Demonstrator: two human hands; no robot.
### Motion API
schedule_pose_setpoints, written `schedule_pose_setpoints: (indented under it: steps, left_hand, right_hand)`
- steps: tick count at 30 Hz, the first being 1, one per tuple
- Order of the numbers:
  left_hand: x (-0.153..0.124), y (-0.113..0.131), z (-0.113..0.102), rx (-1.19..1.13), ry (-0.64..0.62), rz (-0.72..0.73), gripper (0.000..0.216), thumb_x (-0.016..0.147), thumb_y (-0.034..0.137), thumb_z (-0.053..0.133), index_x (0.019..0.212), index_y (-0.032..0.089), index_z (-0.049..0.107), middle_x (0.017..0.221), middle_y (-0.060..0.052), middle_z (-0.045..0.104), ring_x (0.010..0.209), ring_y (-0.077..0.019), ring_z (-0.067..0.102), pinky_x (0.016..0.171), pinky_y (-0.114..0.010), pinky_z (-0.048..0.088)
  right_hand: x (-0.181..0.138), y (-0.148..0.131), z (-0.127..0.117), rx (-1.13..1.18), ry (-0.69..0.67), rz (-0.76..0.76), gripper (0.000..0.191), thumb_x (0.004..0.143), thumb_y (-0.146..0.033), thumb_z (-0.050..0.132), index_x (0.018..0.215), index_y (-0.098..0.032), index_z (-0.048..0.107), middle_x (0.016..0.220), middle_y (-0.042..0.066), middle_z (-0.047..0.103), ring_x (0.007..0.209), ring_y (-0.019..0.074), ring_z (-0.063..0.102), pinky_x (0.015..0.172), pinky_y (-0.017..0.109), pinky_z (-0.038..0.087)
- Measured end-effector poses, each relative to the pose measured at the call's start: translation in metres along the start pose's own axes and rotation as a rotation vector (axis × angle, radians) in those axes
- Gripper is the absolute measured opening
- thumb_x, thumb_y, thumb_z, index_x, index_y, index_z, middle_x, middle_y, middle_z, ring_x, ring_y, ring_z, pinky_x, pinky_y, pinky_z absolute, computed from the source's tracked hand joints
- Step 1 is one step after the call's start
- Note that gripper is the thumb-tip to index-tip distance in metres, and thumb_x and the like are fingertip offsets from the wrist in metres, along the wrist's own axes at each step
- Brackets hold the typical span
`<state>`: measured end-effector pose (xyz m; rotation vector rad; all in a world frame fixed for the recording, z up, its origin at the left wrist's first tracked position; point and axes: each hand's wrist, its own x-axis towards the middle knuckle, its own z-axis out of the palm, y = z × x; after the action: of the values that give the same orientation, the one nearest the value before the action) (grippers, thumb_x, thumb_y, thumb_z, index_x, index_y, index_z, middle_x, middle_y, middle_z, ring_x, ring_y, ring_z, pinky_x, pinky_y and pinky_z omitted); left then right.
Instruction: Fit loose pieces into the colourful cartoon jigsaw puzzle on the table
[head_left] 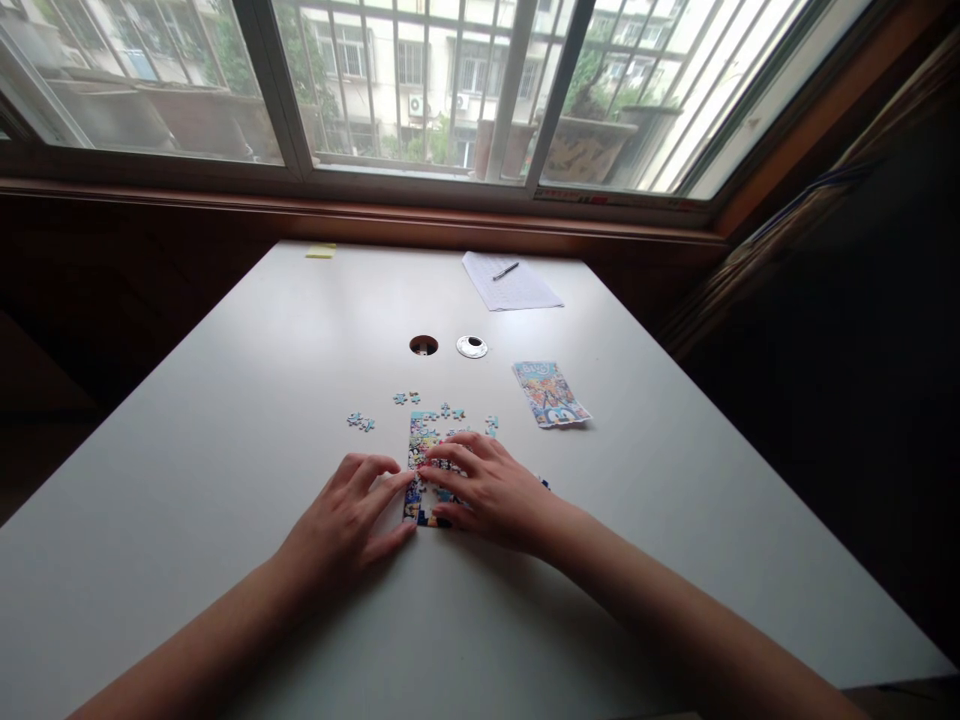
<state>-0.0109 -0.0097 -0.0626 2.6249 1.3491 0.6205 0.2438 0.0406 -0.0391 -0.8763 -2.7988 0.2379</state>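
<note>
A partly assembled jigsaw puzzle (414, 430) lies on the white table in front of me, with a colourful left border and gaps inside. My left hand (349, 515) rests at its left edge, fingers apart, the index fingertip touching the border. Over the puzzle's right part spreads my right hand (487, 490), its fingertips down on the pieces and covering much of them. Whether a small piece sits under those fingertips is hidden. Loose puzzle pieces (361, 422) lie to the left, and more pieces (406, 398) lie just beyond the puzzle. A dark piece (545, 484) shows behind my right wrist.
Right of the puzzle is a printed picture sheet (551, 394). Farther back, the table (225, 430) has a cable hole (424, 345) beside its round metal cover (472, 347). Near the window lie paper sheets (517, 285), a pen (505, 271) and yellow sticky notes (321, 251).
</note>
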Motion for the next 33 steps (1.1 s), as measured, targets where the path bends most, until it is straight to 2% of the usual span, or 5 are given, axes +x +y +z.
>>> schedule_pose_setpoints:
  steps: [15, 23, 28, 33]
  left_hand:
    - [0.001, 0.002, -0.001, 0.026, 0.009, 0.031, 0.044, 0.093, 0.035, 0.064, 0.134, 0.021, 0.056, 0.121, -0.01, 0.058, 0.113, -0.0279, 0.049, 0.098, -0.044, 0.05]
    - [0.001, 0.002, -0.001, 0.025, -0.011, 0.032, 0.047, 0.093, 0.035, 0.063, 0.137, 0.02, 0.054, 0.123, -0.01, 0.057, 0.114, -0.0281, 0.048, 0.099, -0.045, 0.049]
    - [0.0, 0.0, 0.0, 0.016, -0.009, 0.029, 0.046, 0.094, 0.037, 0.062, 0.137, 0.021, 0.054, 0.124, -0.011, 0.056, 0.115, -0.0284, 0.047, 0.099, -0.046, 0.05]
    - [0.0, 0.001, -0.001, 0.021, -0.008, 0.037, 0.05, 0.094, 0.036, 0.062, 0.14, 0.023, 0.051, 0.131, -0.011, 0.055, 0.12, -0.0288, 0.047, 0.102, -0.047, 0.049]
  right_hand:
    - [0.004, 0.001, -0.004, -0.081, 0.033, -0.079, 0.04, 0.104, -0.042, 0.043, 0.14, -0.028, 0.053, 0.144, 0.005, 0.054, 0.129, 0.0291, 0.043, 0.109, 0.05, 0.035]
    - [0.002, 0.001, -0.006, -0.052, 0.04, -0.056, 0.038, 0.105, -0.039, 0.043, 0.139, -0.029, 0.054, 0.142, 0.005, 0.055, 0.128, 0.0294, 0.043, 0.107, 0.051, 0.038]
    - [-0.012, 0.009, -0.014, 0.016, 0.068, 0.005, 0.041, 0.104, -0.037, 0.045, 0.143, -0.026, 0.05, 0.138, 0.007, 0.057, 0.125, 0.0281, 0.046, 0.106, 0.05, 0.041]
    - [-0.038, 0.013, -0.022, 0.086, 0.081, 0.033, 0.048, 0.095, -0.043, 0.06, 0.138, -0.023, 0.052, 0.135, 0.01, 0.057, 0.123, 0.0281, 0.049, 0.107, 0.05, 0.043]
